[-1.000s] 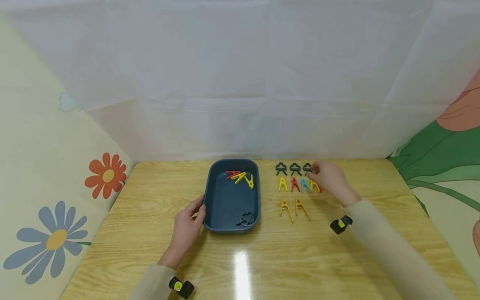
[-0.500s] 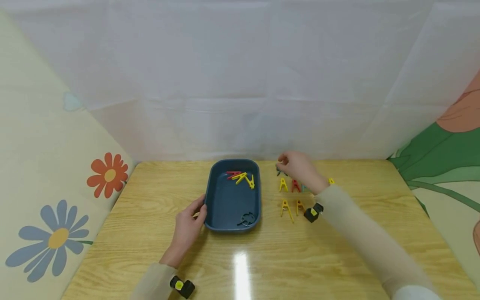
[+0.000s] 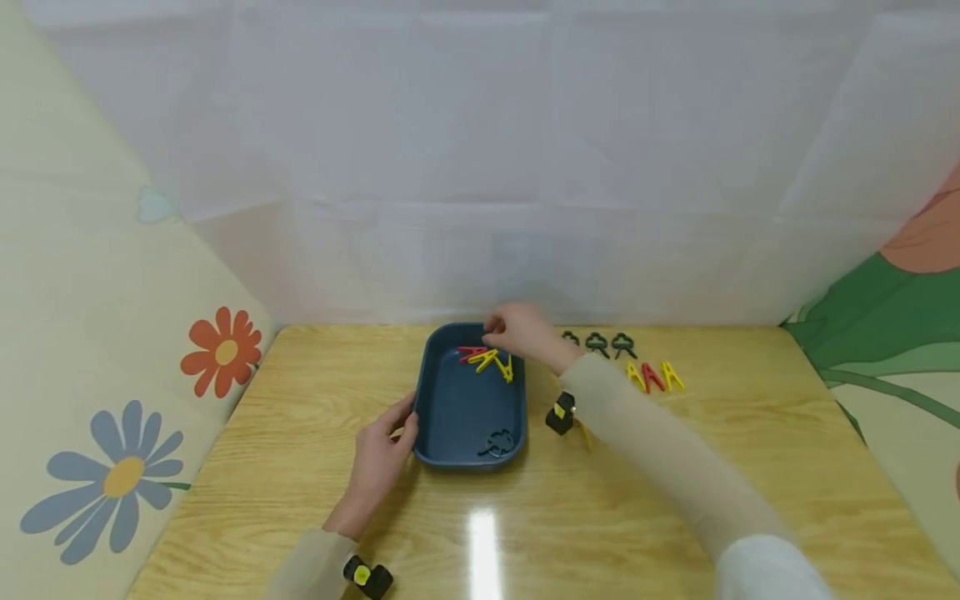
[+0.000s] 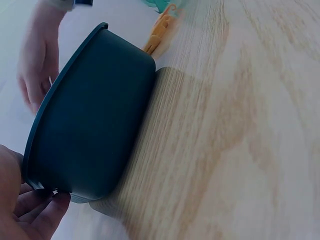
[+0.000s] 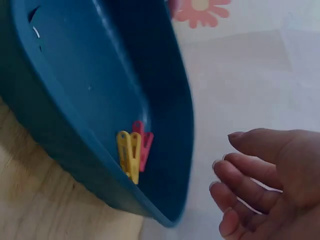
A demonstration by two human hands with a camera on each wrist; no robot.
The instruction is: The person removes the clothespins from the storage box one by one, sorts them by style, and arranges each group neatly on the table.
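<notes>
My left hand (image 3: 381, 454) holds the left side of a dark blue plastic tray (image 3: 463, 417), fingers bent around its rim in the left wrist view. A red clothespin (image 5: 146, 151) and yellow clothespins (image 5: 135, 157) lie at the tray's far end. Near its front right corner is a dark green round clip (image 3: 498, 443). Over the far right corner hovers my right hand (image 3: 521, 333); its fingers are loosely bent, with nothing between them in the right wrist view.
To the right, three dark clips (image 3: 597, 344) form a row along the back. Yellow and red clothespins (image 3: 652, 377) stand in a row before them. My right forearm hides other pegs; part of an orange-yellow peg (image 3: 587, 435) shows. A white sheet (image 3: 405, 167) hangs behind the table.
My right hand has swept left from the dark clips, passing along their row, to above the tray's far right corner. The left hand has stayed on the tray.
</notes>
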